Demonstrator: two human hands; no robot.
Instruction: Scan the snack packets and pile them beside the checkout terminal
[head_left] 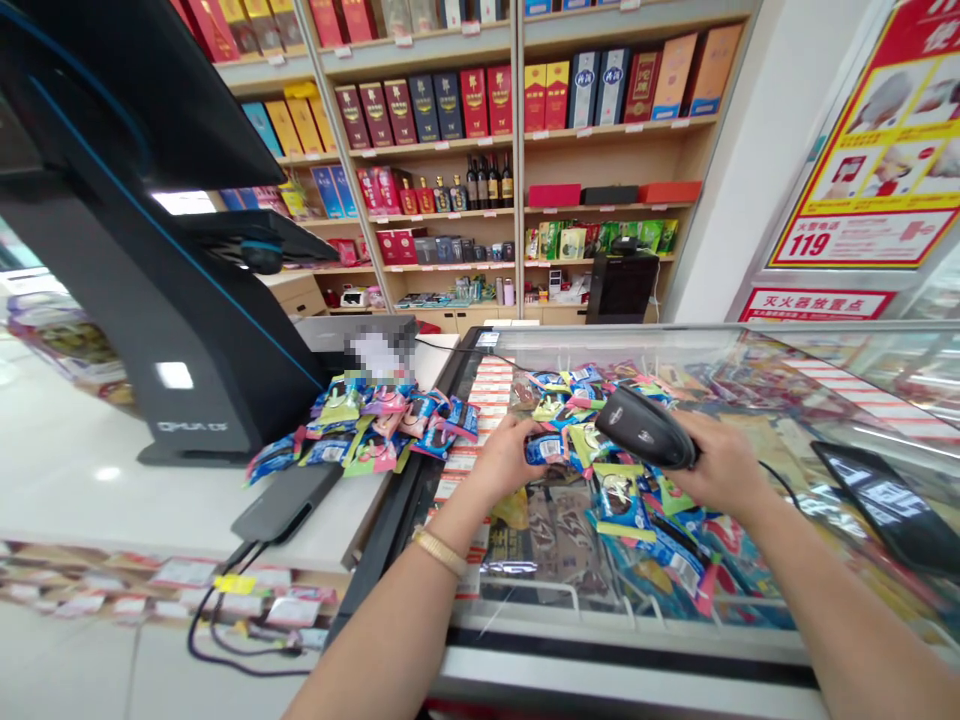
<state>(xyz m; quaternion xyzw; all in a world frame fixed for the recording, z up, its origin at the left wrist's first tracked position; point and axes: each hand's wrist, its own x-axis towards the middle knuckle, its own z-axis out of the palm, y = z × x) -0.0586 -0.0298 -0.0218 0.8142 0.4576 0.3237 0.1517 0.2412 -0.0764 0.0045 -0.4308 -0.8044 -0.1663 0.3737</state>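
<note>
a shopper's-side poster (862, 180) bearing "119" and a red sign (817, 303) reading "灭火器放置点" stand at right as a person works over a glass case (411, 505). the right hand (720, 460) is wrapped around the handle of a black scanner (645, 428); the left hand (514, 455) has thumb and fingers closed on the near end of a blue packet (545, 448), though whether it is lifted cannot be told. the scanner's head sits just beside that packet, above a heap of snack packets (621, 500) on the glass. boxes (474, 100) marked "郎" line the shelves behind; the lettering on the terminal stand (187, 300) is hard to make out.

a second heap of packets (375, 430) lies on the white counter (67, 430), reaching its edge beside the case's dark frame. glass stretches between the right hand and a phone (885, 510), whose large white characters are blurred. a pixelated patch covers something behind the second heap; the screen overhead is cut off, and the scanner hides packets beneath it.
</note>
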